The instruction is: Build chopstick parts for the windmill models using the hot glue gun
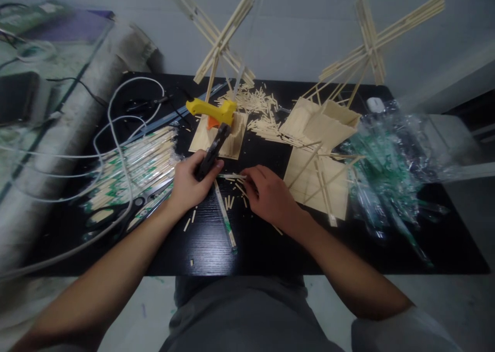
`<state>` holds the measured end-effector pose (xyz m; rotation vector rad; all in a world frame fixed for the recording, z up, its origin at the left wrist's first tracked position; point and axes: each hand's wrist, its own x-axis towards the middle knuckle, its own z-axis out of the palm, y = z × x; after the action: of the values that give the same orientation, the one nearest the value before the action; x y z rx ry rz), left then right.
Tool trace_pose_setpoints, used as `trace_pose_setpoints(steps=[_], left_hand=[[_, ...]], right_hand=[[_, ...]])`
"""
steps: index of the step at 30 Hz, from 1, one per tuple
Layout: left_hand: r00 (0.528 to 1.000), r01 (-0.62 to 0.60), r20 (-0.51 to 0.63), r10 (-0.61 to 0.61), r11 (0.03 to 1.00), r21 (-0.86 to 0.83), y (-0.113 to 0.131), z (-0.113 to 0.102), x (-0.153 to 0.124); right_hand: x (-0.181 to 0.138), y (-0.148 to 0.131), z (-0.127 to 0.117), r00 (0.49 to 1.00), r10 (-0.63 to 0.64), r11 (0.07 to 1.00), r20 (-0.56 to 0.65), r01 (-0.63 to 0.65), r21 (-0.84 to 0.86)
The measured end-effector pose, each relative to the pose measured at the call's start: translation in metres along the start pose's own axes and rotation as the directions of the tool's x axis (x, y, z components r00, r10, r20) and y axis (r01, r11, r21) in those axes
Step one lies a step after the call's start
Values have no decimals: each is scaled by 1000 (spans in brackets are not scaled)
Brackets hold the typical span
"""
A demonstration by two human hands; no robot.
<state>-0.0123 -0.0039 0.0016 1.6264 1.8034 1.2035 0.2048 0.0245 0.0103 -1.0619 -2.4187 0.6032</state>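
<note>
My left hand (pixel 190 183) is closed round the dark handle of a yellow glue gun (pixel 212 116), whose nozzle points toward a thin wooden stick (pixel 232 176) lying on the black table (pixel 255 244). My right hand (pixel 268 195) rests fingers-down on that stick, pinching or pressing it near its right end. Short stick offcuts (pixel 232 201) lie scattered between the hands. A wrapped chopstick (pixel 225 219) lies just below them.
Two stick windmill models (pixel 220 37) (pixel 371 43) stand on wooden bases at the back. A pile of wrapped chopsticks (pixel 135 166) and scissors (pixel 116 213) lie left, under white cables (pixel 116 130). Crumpled plastic wrappers (pixel 386 171) fill the right side. A flat stick panel (pixel 317 182) lies beside my right hand.
</note>
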Motion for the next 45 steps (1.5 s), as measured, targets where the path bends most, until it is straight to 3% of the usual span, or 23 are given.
trace_pose_setpoints(steps=[4, 7, 16, 26, 32, 40, 45], left_hand=[[1000, -14, 0, 14, 1000, 0, 0, 0, 0], [1000, -27, 3, 27, 1000, 3, 0, 0, 0], [1000, -24, 0, 24, 1000, -3, 1, 0, 0], [1000, -11, 15, 12, 1000, -10, 2, 0, -1], [1000, 1, 23, -1, 1000, 15, 4, -1, 0], [1000, -11, 16, 10, 999, 34, 1, -1, 0], [1000, -13, 17, 12, 999, 49, 1, -1, 0]], right_hand=[[0, -2, -4, 996, 13, 971, -84, 7, 239], [0, -4, -7, 996, 50, 929, -76, -18, 370], [-1, -9, -7, 991, 130, 861, 31, -128, 493], [-3, -12, 0, 989, 44, 937, 144, -91, 337], [-4, -12, -1, 957, 126, 925, 260, -208, 318], [0, -10, -4, 975, 193, 980, 114, -196, 21], [0, -8, -4, 978, 185, 983, 94, -183, -29]])
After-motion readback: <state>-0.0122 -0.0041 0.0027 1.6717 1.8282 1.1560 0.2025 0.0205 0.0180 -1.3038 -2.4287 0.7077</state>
